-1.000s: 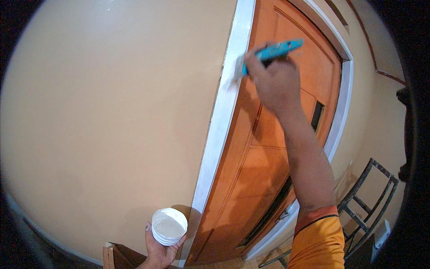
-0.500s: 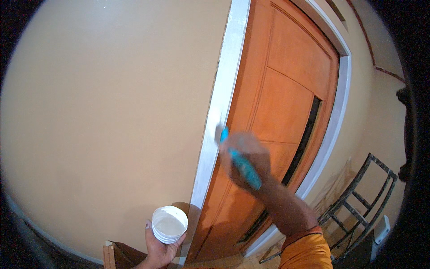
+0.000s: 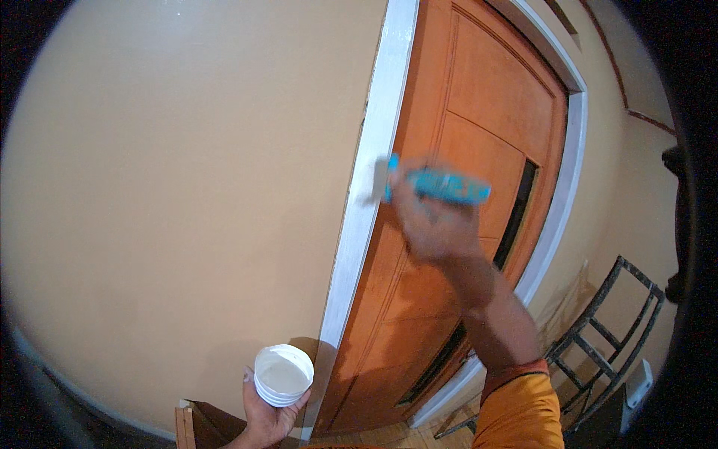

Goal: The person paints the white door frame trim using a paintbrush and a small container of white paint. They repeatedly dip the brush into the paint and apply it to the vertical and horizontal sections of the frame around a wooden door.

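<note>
My right hand (image 3: 434, 224) grips a paintbrush with a blue handle (image 3: 441, 185); its bristles touch the white door frame strip (image 3: 370, 187) about halfway up. The hand and brush are blurred by motion. My left hand (image 3: 265, 415) holds a small round white tub of white paint (image 3: 283, 374) low down, next to the base of the frame. The frame runs beside an orange panelled wooden door (image 3: 479, 112).
A cream wall (image 3: 187, 187) fills the left side. A second white frame strip (image 3: 568, 172) borders the door on the right. A dark metal rack or chair (image 3: 598, 337) leans at lower right. A brown wooden piece (image 3: 194, 423) sits by the floor.
My right hand moved the brush down the frame from near the top, then a little back up to mid height. The left hand with the tub stayed put.
</note>
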Motion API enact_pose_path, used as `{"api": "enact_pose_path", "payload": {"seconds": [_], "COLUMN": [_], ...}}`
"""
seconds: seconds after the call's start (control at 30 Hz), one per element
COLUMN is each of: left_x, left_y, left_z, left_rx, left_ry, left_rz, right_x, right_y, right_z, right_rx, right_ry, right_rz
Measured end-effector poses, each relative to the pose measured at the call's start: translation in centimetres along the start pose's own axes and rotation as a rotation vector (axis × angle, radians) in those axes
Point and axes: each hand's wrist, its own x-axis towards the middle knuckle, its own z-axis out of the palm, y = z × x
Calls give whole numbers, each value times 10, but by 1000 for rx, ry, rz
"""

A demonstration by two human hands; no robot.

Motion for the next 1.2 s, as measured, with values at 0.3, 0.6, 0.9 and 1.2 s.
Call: {"api": "enact_pose_path", "payload": {"seconds": [0.3,0.6,0.9,1.2], "left_x": [7,18,22,14], "left_y": [-1,-5,-10,-13], "left_z": [-14,-26,-36,-26], "left_rx": [148,326,488,696], "left_ry": [-14,33,77,67], "left_rz": [70,308,398,494], "right_x": [115,-25,132,208], "right_y": [19,-9,6,20], "right_z": [-26,-21,-42,-52], "right_rx": [-336,-305,-647,-715], "right_ry": [364,-169,-21,413], "right_rz": [-504,-79,-125,-531]}}
